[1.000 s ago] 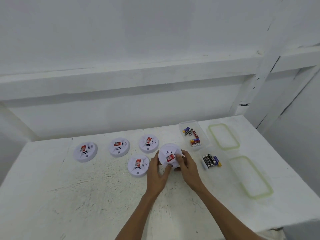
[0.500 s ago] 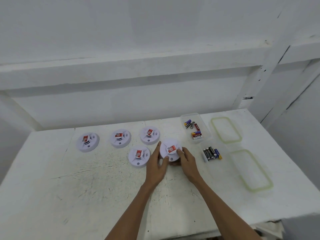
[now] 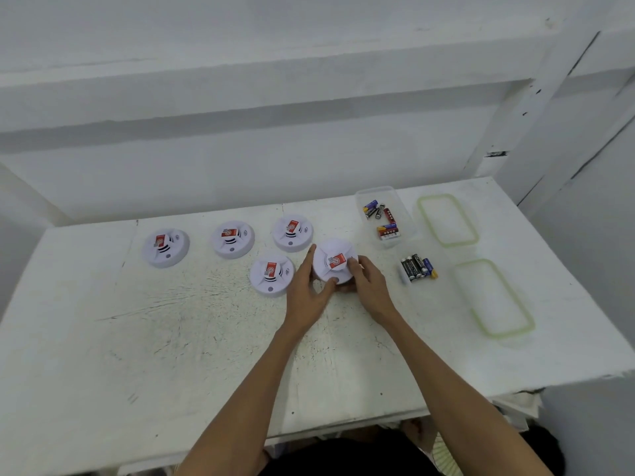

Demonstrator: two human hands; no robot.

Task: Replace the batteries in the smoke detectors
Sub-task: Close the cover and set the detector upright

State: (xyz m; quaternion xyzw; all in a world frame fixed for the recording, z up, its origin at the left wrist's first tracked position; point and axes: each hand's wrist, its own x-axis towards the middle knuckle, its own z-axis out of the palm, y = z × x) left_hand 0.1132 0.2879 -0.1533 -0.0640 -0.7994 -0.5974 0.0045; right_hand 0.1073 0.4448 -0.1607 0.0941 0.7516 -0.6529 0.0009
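Several round white smoke detectors with red labels lie on the white table. Both hands hold one detector flat on the table: my left hand cups its left and front side, my right hand grips its right edge. Four more sit to the left, at the far left, then and the nearest one. A group of loose black and blue batteries lies to the right of my right hand. More batteries sit in a clear tub.
Two clear lids with green rims lie at the right: one at the back, one nearer the front. A white wall and ledge rise behind the table. The table's front edge runs just above a dark gap below.
The held detector was tilted up off the table a second ago; it now lies flat on the table with both hands still on it.
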